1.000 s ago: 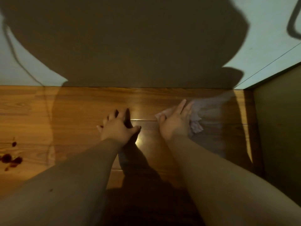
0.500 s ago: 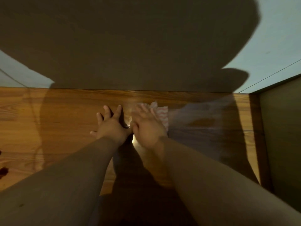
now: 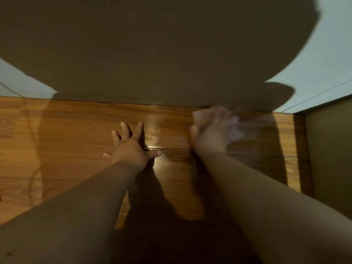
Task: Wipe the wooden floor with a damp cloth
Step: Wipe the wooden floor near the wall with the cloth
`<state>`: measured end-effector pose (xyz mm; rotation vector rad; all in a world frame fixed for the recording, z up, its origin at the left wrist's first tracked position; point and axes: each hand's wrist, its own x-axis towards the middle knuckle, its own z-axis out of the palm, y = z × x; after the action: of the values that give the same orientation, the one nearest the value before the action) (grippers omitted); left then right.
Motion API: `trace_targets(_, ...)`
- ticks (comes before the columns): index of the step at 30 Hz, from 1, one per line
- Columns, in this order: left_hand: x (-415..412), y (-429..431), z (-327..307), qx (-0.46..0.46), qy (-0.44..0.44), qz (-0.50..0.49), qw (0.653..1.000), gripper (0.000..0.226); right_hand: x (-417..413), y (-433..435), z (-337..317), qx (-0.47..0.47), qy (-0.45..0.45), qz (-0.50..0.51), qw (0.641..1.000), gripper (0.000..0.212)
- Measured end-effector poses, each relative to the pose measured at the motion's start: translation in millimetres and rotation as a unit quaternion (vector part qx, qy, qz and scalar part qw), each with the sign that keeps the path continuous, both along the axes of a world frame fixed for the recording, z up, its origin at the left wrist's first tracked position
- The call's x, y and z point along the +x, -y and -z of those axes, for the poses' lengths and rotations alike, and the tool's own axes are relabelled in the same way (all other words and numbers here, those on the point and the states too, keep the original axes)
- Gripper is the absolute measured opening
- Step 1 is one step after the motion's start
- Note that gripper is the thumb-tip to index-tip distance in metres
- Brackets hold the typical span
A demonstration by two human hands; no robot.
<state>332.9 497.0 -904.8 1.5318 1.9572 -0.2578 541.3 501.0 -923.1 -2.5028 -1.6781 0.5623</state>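
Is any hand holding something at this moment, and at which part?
The right hand presses a pale cloth against the wooden floor near the wall; motion blur hides which part it grips. The left hand lies flat, fingers spread, holding nothing.

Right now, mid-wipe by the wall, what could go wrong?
1. The right hand pressing the crumpled pale cloth is motion-blurred near the light blue wall; knuckles may hit it.
2. The left hand is braced flat on the glossy brown wooden floor beside a shiny patch; if wet, it could slip.
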Motion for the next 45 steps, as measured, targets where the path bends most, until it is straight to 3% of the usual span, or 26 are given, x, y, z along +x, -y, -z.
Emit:
trace_targets(2,-1.7,0.0,-0.1,0.007,-0.004,-0.006,1.000,0.109,-24.1,12.7,0.7,0.010,-0.024,-0.209,0.977,0.089)
trace_targets(4,-0.9,1.2,-1.9,0.008,-0.008,-0.005,1.000,0.109,3.8,19.5,2.2,0.022,0.010,-0.291,0.957,0.083)
trace_targets(9,-1.2,0.9,-2.3,0.008,-0.005,0.004,1.000,0.108,119.4,31.1,9.1,0.025,0.078,-0.009,0.997,0.072)
trace_targets(12,-1.3,2.1,-4.2,0.009,-0.004,0.007,1.000,0.107,122.8,29.3,4.6,0.061,0.045,0.297,0.952,0.073)
trace_targets(13,-1.7,1.5,-5.1,0.008,-0.006,0.009,1.000,0.107,116.6,23.8,2.0,0.042,0.039,0.333,0.941,0.074)
trace_targets(15,-0.6,2.2,-6.6,0.004,-0.008,0.017,1.000,0.107,100.2,19.8,-0.6,-0.010,0.031,0.252,0.967,0.076)
trace_targets(17,0.0,2.6,-9.4,-0.003,-0.004,0.020,1.000,0.107,71.1,24.7,2.3,-0.026,0.009,0.039,0.999,0.074)
trace_targets(19,-3.7,3.1,-10.6,-0.008,-0.006,0.037,0.999,0.107,52.5,34.9,3.3,0.008,-0.022,-0.164,0.986,0.068)
trace_targets(20,-7.4,4.5,-11.5,-0.013,-0.007,0.053,0.998,0.106,57.8,35.0,2.7,0.023,-0.006,-0.220,0.975,0.066)
trace_targets(22,-16.7,10.8,-11.4,-0.025,-0.013,0.096,0.995,0.106,88.6,32.8,-2.3,0.022,0.060,-0.182,0.981,0.061)
trace_targets(24,-23.5,23.0,-7.2,-0.028,-0.020,0.136,0.990,0.105,142.6,37.2,-8.4,0.017,0.091,-0.011,0.996,0.057)
trace_targets(26,-24.1,36.7,-2.9,-0.015,-0.014,0.147,0.989,0.100,183.8,47.8,-20.7,-0.014,0.054,0.141,0.988,0.058)
trace_targets(28,-19.0,49.5,-1.4,-0.003,-0.015,0.141,0.990,0.100,181.4,56.8,-25.6,-0.035,0.022,0.152,0.988,0.057)
trace_targets(30,-10.5,57.7,-2.8,-0.013,-0.018,0.141,0.990,0.106,145.3,66.4,-25.6,-0.026,0.028,0.090,0.995,0.062)
trace_targets(33,2.2,58.9,-9.2,-0.035,-0.021,0.153,0.987,0.109,68.4,87.0,-19.4,-0.012,0.020,-0.121,0.992,0.071)
trace_targets(35,11.4,56.9,-12.5,-0.035,-0.022,0.182,0.983,0.108,33.0,98.0,-17.1,-0.033,-0.054,-0.276,0.959,0.070)
trace_targets(37,23.6,56.4,-13.2,-0.034,-0.020,0.214,0.976,0.109,42.8,91.5,-23.4,-0.073,-0.082,-0.339,0.934,0.068)
trace_targets(39,30.5,57.8,-14.7,-0.042,-0.017,0.216,0.975,0.112,76.1,75.0,-27.3,-0.083,-0.056,-0.284,0.954,0.061)
trace_targets(41,40.5,59.7,-14.0,-0.039,-0.014,0.221,0.974,0.116,136.4,67.4,-33.4,-0.076,-0.035,-0.082,0.993,0.054)
trace_targets(43,50.0,60.2,-13.6,-0.012,-0.014,0.212,0.977,0.123,192.7,72.2,-40.5,-0.051,-0.117,0.109,0.986,0.058)
trace_targets(45,59.8,54.9,-13.9,0.023,-0.022,0.191,0.981,0.126,211.8,70.1,-50.1,-0.082,-0.191,0.177,0.962,0.071)
